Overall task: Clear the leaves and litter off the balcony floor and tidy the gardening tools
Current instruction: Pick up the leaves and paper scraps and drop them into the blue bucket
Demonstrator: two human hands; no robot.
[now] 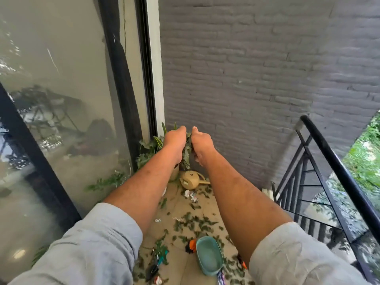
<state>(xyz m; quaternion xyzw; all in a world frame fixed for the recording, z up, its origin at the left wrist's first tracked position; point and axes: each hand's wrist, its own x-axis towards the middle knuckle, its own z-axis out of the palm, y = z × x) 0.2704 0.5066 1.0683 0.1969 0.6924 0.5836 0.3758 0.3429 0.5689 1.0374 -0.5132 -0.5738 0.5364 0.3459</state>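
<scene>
A bunch of leaves (186,153) sits at the frame centre, pressed between the left hand (174,140) and right hand (202,144), fingers curled around it. It looks light, soft and loose, so scooping from below seems safest. More leaves litter the floor (181,204) below.

Green leaves (191,222) strewn over the beige balcony floor (183,204), crumpled litter (191,196) at twelve o'clock, tan watering can (192,179) tipped beyond, teal dustpan (208,255) at six o'clock
</scene>
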